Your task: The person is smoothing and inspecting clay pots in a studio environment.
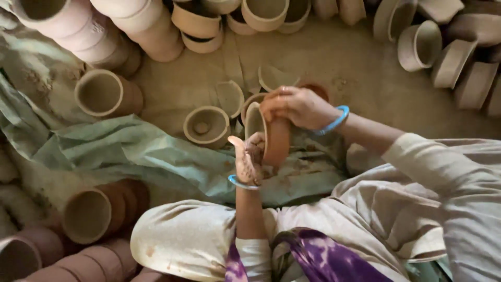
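Note:
A small wet clay pot [275, 140], reddish brown, stands on its side over my lap with its mouth turned left. My right hand [300, 106] grips its top and back. Palm up, my left hand [247, 157] lies flat against the pot's rim and lower side, smeared with clay. Each wrist carries a blue bangle. A green cloth [130, 151] spreads under the pot and across the floor to the left.
A shallow clay bowl [206, 125] with a lump inside sits just left of my hands, with clay shards [230, 97] behind it. Rows of finished clay pots [130, 26] ring the floor at the back, right [449, 52] and lower left [88, 214].

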